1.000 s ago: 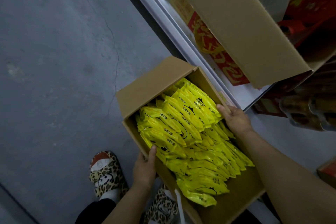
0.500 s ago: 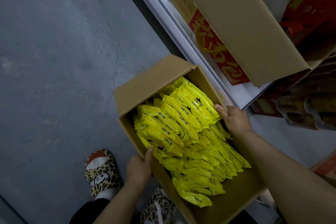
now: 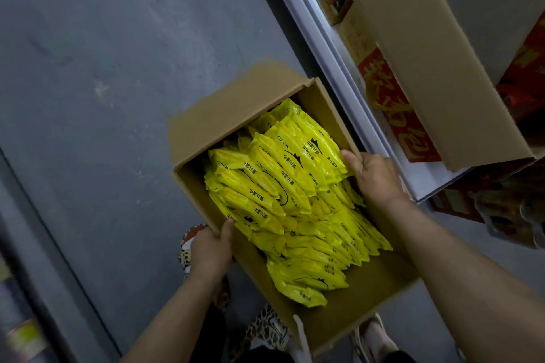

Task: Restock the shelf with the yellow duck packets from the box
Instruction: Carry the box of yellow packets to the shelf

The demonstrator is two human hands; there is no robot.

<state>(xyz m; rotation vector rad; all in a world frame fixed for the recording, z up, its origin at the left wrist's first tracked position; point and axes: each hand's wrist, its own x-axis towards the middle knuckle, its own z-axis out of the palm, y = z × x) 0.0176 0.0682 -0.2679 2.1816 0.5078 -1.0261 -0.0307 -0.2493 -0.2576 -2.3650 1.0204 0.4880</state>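
Now both grips hold the open box (image 3: 203, 132) of yellow packets (image 3: 283, 186) beside the shelf (image 3: 321, 47)
On the box's left wall the left grip (image 3: 211, 250) is clamped, thumb inside; the right grip (image 3: 374, 177) is clamped on the opposite wall, thumb touching the packets, which lie stacked inside the box

Both hands (image 3: 211, 249) (image 3: 376, 177) grip the box (image 3: 348, 321) of yellow packets (image 3: 283, 186).

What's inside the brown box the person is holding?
The box holds many yellow packets, lying in overlapping rows, with bare cardboard at the near end. Whatever lies under the top packets is covered.
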